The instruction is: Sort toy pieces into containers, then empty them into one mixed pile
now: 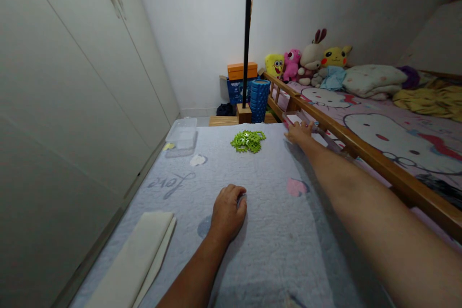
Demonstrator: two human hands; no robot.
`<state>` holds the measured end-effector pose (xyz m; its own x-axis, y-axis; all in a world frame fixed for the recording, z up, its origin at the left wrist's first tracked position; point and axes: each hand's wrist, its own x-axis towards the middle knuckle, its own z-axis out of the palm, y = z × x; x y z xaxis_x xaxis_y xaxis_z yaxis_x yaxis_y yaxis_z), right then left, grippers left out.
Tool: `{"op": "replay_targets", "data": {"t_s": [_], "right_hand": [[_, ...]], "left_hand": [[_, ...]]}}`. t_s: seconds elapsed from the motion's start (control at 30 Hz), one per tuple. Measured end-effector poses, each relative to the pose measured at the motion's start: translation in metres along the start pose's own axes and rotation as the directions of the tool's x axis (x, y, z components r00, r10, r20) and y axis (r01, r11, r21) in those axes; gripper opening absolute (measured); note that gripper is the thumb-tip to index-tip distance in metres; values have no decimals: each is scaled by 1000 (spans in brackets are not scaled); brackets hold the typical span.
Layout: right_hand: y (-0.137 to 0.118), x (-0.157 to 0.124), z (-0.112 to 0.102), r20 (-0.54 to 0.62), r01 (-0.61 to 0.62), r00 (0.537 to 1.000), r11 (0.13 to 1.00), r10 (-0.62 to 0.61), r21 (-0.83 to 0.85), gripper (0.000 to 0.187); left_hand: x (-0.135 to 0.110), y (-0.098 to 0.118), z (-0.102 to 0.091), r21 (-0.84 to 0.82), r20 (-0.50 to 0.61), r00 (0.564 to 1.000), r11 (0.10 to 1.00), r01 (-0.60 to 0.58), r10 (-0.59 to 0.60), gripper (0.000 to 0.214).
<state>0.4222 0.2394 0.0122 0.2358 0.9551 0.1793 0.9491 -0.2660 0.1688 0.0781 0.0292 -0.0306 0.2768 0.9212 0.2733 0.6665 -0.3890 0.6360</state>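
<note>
My left hand (229, 209) rests on the middle of the cloth-covered surface, its fingers curled toward the thumb. A small pale glint shows between thumb and fingertips, too small to name. My right arm is stretched far forward, and my right hand (299, 133) grips a clear plastic box with a pinkish edge (288, 115) at the far right corner, beside the bed rail. The hand covers part of this box. Between the hands, farther off, lies a heap of bright green toothed plastic pieces (248, 141). At the far left sits an open clear plastic case (182, 137).
A folded cream cloth or sheet (135, 260) lies at the near left. The grey-blue cover (267, 245) spans the surface. A wooden bed rail (361, 151) runs along the right. A black pole (247, 38) and blue foam roller (259, 101) stand behind; a white cabinet (72, 106) lines the left.
</note>
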Motion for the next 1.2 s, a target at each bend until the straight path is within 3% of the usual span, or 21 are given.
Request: {"op": "replay_targets", "data": {"t_s": [0.17,0.4,0.5,0.7,0.93,1.2], "right_hand": [[-3,-7,-3,-5,-12,1000,1000,12,16,58],[-32,-43,-3,-156,33,988,998,-23,60,57],[-51,-70,-2,-100,17,995,989,-2,146,52],[-73,-120,4,119,-36,993,953,0,302,54],[-70,-153,2,192,-2,980,950,-61,311,55],[-81,-203,-9,293,-82,956,949,-12,306,59]], "left_hand": [[0,-1,0,7,7,1000,1000,5,-5,15],[0,-3,2,12,4,1000,1000,2,-2,15],[0,-2,1,13,14,1000,1000,9,-9,16],[1,1,0,17,11,1000,1000,21,-21,16],[1,-1,1,26,11,1000,999,23,-23,15],[3,-1,1,18,18,1000,1000,9,-10,16]]}}
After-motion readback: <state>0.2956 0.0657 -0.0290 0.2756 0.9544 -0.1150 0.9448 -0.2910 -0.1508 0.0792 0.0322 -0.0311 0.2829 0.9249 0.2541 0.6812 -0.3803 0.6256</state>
